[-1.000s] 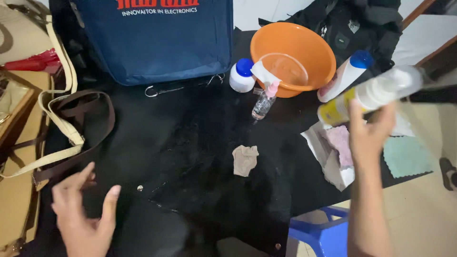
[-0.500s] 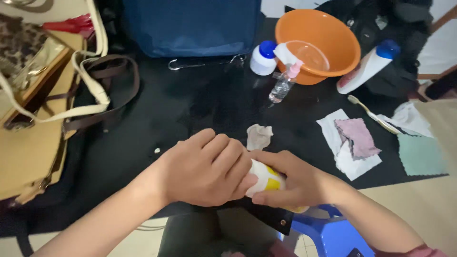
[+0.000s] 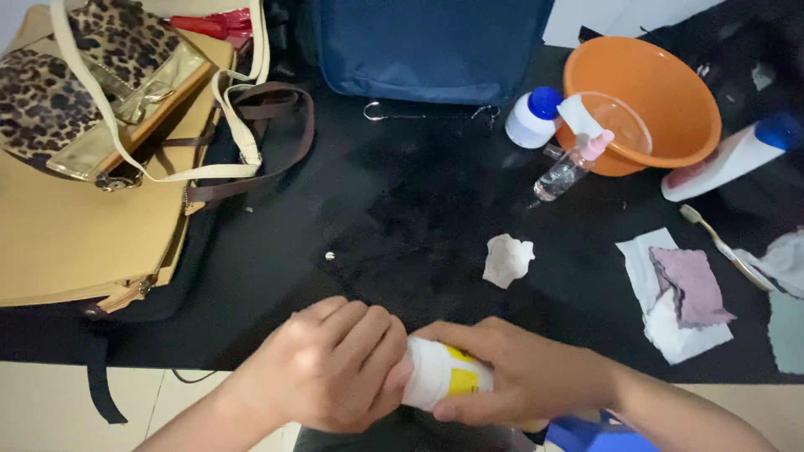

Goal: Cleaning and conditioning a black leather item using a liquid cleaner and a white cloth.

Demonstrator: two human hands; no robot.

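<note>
Both hands gripped one white bottle (image 3: 440,375). Left hand (image 3: 331,368) closed over its top end; right hand (image 3: 511,377) wrapped its body, above a black cloth (image 3: 402,209).

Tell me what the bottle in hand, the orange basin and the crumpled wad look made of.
Bottle: likely plastic, smooth white with a yellow label. Orange basin: probably moulded plastic, an even, slightly glossy wall. Crumpled wad: looks like soft cloth or tissue, off-white, creased and matte; which one is unclear.

An orange plastic bowl (image 3: 662,92) sits beside a blue-capped white jar (image 3: 531,119). A crumpled pale tissue (image 3: 507,259) lies on the black cloth (image 3: 402,209).
</note>
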